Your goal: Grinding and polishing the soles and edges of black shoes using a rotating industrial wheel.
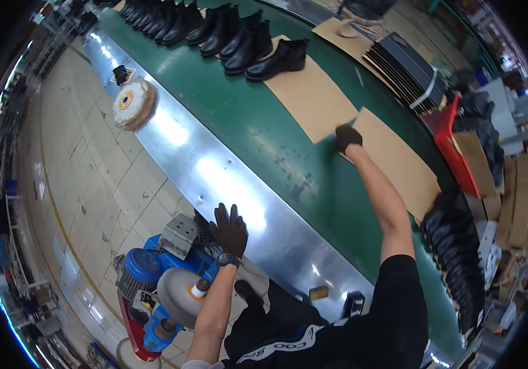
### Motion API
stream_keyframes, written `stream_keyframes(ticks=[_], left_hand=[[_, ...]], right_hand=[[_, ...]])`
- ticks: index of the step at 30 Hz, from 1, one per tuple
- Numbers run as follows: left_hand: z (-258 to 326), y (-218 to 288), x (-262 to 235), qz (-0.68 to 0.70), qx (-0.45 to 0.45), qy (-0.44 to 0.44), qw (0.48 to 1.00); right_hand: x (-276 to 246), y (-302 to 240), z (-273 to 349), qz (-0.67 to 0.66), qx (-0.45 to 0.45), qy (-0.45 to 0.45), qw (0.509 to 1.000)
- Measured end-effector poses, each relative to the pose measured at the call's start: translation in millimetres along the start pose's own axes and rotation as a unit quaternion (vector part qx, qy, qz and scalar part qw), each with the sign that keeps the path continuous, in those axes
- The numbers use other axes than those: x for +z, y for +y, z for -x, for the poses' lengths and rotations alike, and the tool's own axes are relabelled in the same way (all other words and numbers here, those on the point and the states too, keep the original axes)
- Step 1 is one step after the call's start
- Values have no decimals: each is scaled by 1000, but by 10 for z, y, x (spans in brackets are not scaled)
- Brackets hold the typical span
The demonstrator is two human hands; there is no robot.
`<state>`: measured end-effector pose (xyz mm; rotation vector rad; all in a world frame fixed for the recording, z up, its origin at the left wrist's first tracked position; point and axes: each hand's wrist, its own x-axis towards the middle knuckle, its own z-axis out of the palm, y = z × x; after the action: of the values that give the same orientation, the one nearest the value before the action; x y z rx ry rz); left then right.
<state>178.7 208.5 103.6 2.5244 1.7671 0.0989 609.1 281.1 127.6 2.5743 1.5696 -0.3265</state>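
Note:
My left hand [229,230], in a dark glove with a watch at the wrist, rests with fingers spread on the shiny metal ledge [221,166]. My right hand [347,139], also gloved, is stretched far out over the green table surface [258,123]. Its fingers look curled, and whatever they hold is hidden. It is where two cardboard sheets meet: one sheet [313,95] reaches back toward the boots, the other [399,166] runs to the right. Beyond the first sheet stands a row of black ankle boots [248,46], the nearest boot [282,60] partly on the cardboard.
A white buffing wheel [133,104] sits at the ledge's left edge. Close to my left arm is a blue machine with a grey wheel [178,295]. More black footwear [454,264] lines the right. A red crate [451,150] and a dark panel stack [402,67] stand beyond.

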Motion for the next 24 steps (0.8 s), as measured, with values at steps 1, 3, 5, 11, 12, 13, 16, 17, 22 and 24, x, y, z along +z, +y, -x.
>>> stream_keyframes(ticks=[1, 3, 5, 11, 12, 13, 16, 17, 22, 24], left_hand=[[17, -72, 48, -11, -14, 1, 1000], [19, -115, 133, -20, -54, 10, 998], [-60, -32, -44, -1, -91, -16, 996], [-146, 105, -120, 3, -63, -23, 998], [-187, 134, -114, -5, -67, -14, 998], [-188, 161, -114, -12, -65, -10, 998], [-166, 224, -30, -31, -21, 18, 999], [-42, 12, -122, -55, -70, 18, 996], [-302, 20, -268, 505, -141, -46, 850], [-508, 569, -699, 810, -206, -89, 542]], right_hand=[[-192, -272, -313, -67, -39, 28, 997], [-579, -801, -843, -156, -92, 152, 972], [-975, -1211, -1301, -191, -112, 118, 968], [-1050, -1559, -2071, -266, 2, 206, 942], [-1006, -1457, -2103, -250, -41, 266, 930], [-1019, -1350, -2137, -213, -40, 259, 941], [-927, -933, -1892, -243, -24, 260, 934], [-930, -1432, -1346, -235, -89, 276, 928], [-1143, -1259, 689, -476, -75, 236, 844], [-1054, -1103, 1390, -564, -26, 233, 792]])
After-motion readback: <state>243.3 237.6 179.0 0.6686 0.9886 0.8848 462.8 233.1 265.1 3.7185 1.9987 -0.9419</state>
